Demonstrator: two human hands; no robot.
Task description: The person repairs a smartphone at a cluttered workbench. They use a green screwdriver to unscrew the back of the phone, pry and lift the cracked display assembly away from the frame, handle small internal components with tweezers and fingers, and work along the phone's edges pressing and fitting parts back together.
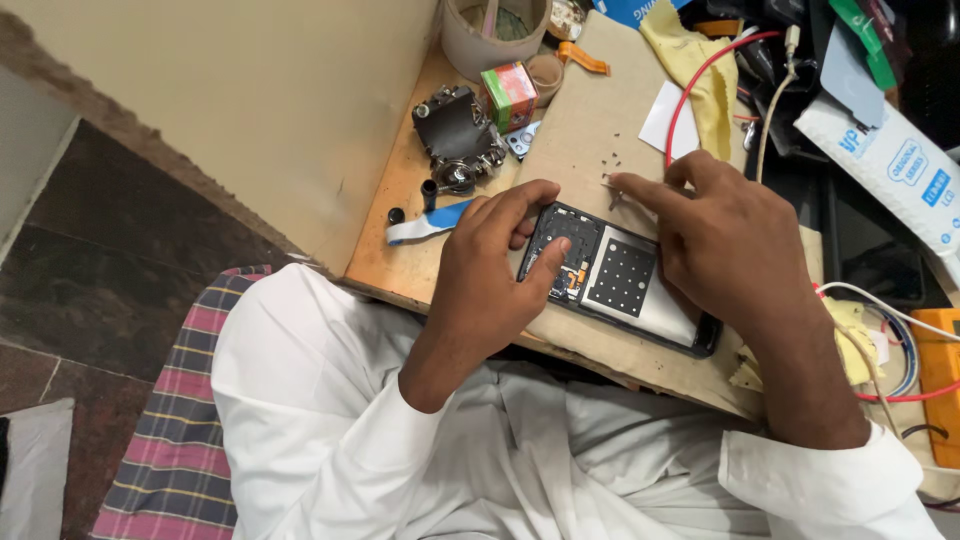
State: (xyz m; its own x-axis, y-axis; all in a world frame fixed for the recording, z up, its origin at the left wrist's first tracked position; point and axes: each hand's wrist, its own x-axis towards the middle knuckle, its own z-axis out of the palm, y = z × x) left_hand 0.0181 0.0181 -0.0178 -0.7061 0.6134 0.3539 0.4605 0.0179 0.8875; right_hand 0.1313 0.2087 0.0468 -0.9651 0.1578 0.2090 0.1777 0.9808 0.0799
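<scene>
Two hands at work on one opened phone [620, 280], back cover off, insides up. Left hand [490, 270]: fingers curled together, thumb and forefinger tips pressed down on the phone's upper-left end, by the small orange flex part; nothing seen lifted, hand seems to steady the unit. Right hand [725, 235]: forefinger stretched out, other fingers folded loosely; tip laid on the mat [590, 120] just past the phone's top edge, at a tiny screw [607, 181]. Whether the screw is pinched or only touched cannot be told.

Key relation: phone's long axis runs diagonally, from upper left near the left hand down to lower right under the right wrist. More small screws [612, 158] are scattered just beyond the right fingertip, away from the body. So loose bits lie nearer the right hand; the phone's open end is nearer the left.

Outward, beyond the left hand: blue-white strip [425, 222], dark metal assembly [455, 135], small red-green box [510, 95], round tub [495, 35]. Beyond the right hand: white card [668, 118], yellow cloth [690, 55], red wire [700, 80], white pouch [885, 165]. Orange meter [940, 380] at far right edge.
</scene>
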